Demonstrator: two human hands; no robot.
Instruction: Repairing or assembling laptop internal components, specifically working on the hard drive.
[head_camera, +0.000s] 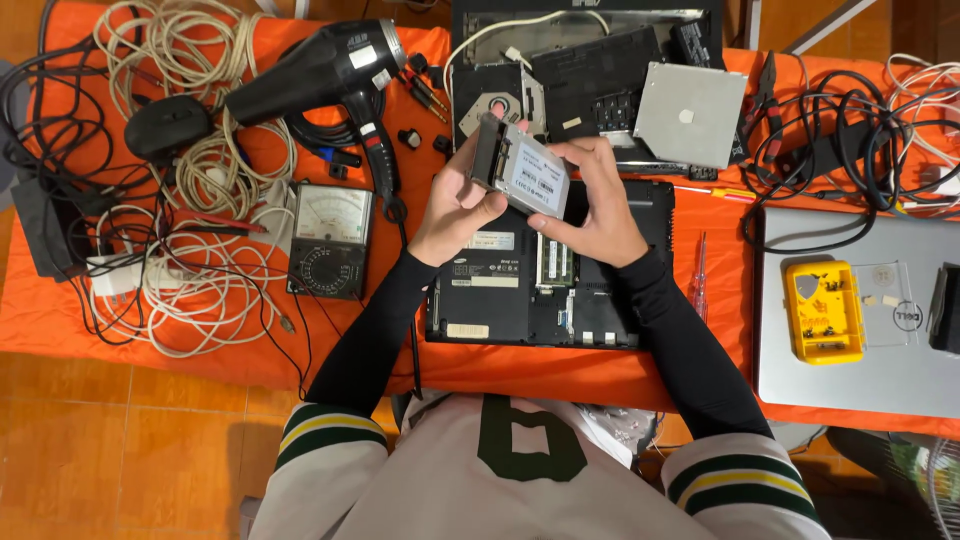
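Over the open laptop (545, 290) on the orange surface (200, 330), I held the drive (522, 168) with both grips clenched: left hand (455, 205) at its left edge, right hand (590, 205) beneath. It seemed light, stiff, fragile; edges suited holding best.

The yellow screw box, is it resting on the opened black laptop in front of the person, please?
No, the yellow screw box sits on the closed silver laptop at the right, apart from the opened black laptop.

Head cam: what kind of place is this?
Likely a home electronics repair bench: both hands hold a drive over an opened laptop, with an analog multimeter and tangled cables on an orange-covered table.
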